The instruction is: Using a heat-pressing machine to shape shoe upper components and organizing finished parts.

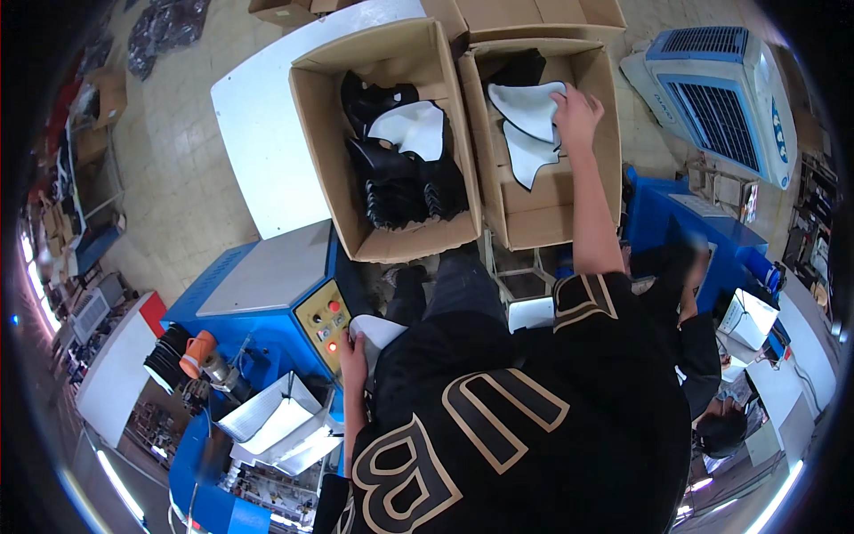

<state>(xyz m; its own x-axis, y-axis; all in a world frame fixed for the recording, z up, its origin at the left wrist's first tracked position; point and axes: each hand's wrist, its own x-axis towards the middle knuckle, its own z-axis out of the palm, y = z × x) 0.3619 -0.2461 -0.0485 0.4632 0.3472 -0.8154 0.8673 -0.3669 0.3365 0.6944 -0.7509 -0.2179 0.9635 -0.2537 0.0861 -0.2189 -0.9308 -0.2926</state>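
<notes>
My right hand (578,117) reaches into the right cardboard box, its fingers closed on the edge of a curved white piece with black edging (525,105). Under it lies a second white, black-edged piece (532,162), and a black piece (520,69) rests behind. Low at the left, beside a control panel, my left hand (353,360) is closed on a white piece (378,331) over my lap. In the left cardboard box, one white piece (416,129) lies among black pieces (396,200), several of them stacked in rows.
The left cardboard box (322,151) overlaps a white tabletop (258,133); the right cardboard box (614,133) stands beside it. A blue machine with a yellow control panel (322,322) is at my left. An air cooler (712,98) stands at far right. Another person (712,374) sits to my right.
</notes>
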